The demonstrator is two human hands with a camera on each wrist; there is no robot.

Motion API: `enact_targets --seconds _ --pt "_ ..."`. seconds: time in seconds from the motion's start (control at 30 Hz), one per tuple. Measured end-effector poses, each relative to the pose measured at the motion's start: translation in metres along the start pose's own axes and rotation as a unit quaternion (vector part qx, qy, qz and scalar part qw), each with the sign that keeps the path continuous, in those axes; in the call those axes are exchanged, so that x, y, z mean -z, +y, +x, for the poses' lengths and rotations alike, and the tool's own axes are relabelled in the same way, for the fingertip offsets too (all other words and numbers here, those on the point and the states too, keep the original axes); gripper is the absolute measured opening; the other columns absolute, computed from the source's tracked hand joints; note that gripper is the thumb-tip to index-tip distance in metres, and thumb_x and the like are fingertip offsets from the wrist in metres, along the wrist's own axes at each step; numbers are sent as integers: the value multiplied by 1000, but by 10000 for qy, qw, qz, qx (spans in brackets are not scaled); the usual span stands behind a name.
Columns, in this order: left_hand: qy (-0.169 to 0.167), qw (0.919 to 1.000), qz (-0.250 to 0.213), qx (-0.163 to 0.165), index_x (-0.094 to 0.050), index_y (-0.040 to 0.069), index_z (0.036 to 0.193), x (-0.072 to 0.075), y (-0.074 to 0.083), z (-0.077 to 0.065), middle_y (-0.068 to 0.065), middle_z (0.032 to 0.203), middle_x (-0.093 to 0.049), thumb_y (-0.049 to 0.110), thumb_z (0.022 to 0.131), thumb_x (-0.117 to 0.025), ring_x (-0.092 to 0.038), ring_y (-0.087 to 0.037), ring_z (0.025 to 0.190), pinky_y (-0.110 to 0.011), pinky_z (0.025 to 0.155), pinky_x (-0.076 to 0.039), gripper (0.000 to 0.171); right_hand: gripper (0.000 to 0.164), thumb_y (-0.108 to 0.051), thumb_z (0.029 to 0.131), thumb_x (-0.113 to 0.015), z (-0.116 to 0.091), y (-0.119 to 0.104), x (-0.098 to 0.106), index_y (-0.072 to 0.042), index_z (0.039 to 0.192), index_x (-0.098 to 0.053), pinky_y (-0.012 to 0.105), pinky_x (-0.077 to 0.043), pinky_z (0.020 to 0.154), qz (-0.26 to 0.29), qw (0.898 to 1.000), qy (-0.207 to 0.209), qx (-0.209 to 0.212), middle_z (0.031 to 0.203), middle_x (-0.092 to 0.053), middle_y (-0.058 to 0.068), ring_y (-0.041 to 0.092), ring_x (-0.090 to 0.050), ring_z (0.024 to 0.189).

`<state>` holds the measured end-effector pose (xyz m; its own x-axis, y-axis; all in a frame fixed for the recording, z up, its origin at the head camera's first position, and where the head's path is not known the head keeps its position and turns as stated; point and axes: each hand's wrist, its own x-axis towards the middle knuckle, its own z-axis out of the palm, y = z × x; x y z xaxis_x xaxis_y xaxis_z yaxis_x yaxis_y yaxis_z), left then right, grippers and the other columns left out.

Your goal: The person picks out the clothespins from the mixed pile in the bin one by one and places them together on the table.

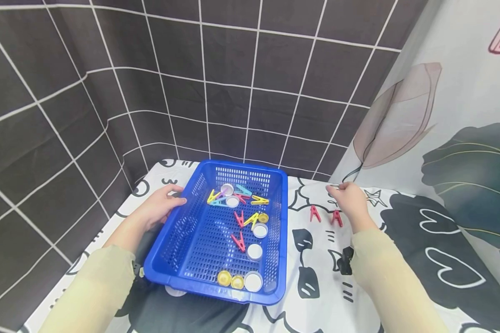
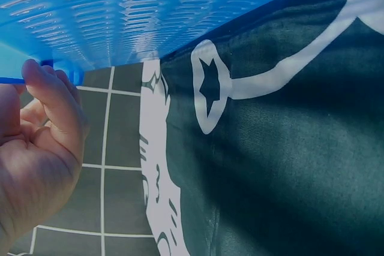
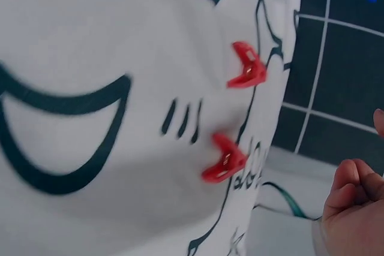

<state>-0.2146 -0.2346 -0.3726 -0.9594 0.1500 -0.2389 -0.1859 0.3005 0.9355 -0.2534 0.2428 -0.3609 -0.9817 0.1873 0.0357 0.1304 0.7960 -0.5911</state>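
Head view: the blue slotted plastic basket (image 1: 200, 245), probably light, stiff and best held by its rim, lies toward the far-left corner of the surface (image 1: 322, 319); the left hand (image 1: 160, 203) grips its left rim. Near the far edge, the right hand (image 1: 351, 201), loosely curled, seemingly empty, hovers near two red plastic clips (image 1: 315, 214).

My head camera looks forward and down across the whole basket (image 1: 204, 245) toward the tiled wall (image 1: 225, 55). My left wrist camera sits close beside the basket, which the head view shares. My right wrist camera faces the cloth (image 3: 90, 226) sideways, sharing two red clothespins (image 3: 255, 75) with the head view.
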Motion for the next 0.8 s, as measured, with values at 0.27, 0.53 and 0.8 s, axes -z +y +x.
enact_targets --seconds 0.27,0.53,0.8 --pt "13 10000 74 -19 -31 4 139 0 2 0 -25 112 -57 16 93 -55 -66 -25 76 -44 64 -57 54 65 -44 93 -50 3 -21 1 14 122 -47 51 -44 91 166 9993 -83 323 116 -54 32 44 -52 106" --pt "7 10000 0 16 -30 4 139 1 1 -1 -24 111 -58 16 93 -55 -66 -24 76 -44 65 -57 54 64 -44 92 -53 3 -48 -7 12 123 -48 48 -45 91 359 9976 -154 571 117 -56 28 40 -54 107" --pt "0 10000 6 14 -30 4 139 0 1 -1 -24 111 -58 16 93 -55 -66 -24 76 -43 65 -57 54 62 -44 88 -59 -5 -79 -21 5 124 -48 46 -47 89 734 9945 -315 681 116 -59 22 35 -56 105"
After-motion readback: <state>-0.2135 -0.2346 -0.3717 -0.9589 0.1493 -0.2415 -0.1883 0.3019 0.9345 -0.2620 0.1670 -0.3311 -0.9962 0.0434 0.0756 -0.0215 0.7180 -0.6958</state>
